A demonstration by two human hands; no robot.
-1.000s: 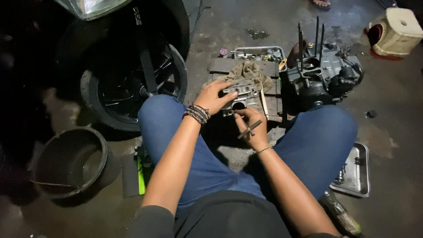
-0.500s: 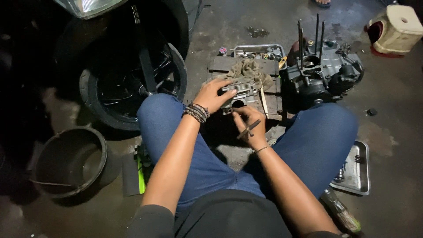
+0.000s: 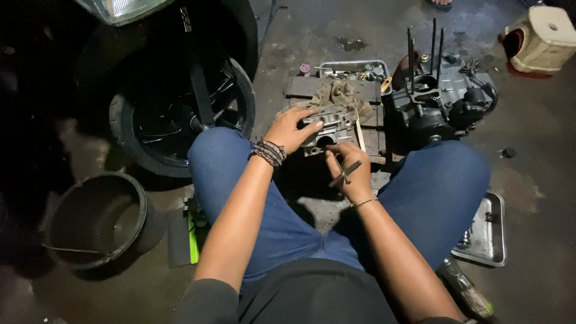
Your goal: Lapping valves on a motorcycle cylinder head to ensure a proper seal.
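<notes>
The left hand [image 3: 294,129] lay palm down on a grey metal cylinder head [image 3: 327,129], fingers curled over its near left edge and gripping it. The right hand [image 3: 348,171] was closed around a slim dark T-shaped tool [image 3: 345,174], whose tip pointed up toward the underside of the cylinder head; whether the tip touched it could not be told. The cylinder head sat on a low wooden pallet [image 3: 312,89] between the person's knees, with a crumpled brown rag [image 3: 339,96] just behind it. A metal tray of small parts [image 3: 354,67] stood at the pallet's far edge. To the right stood an engine block [image 3: 444,105] with long upright studs. A motorcycle front wheel [image 3: 180,114] stood to the left, with a dark bucket [image 3: 96,219] nearer the person on that side. A second metal tray [image 3: 486,237] lay beside the right thigh.
</notes>
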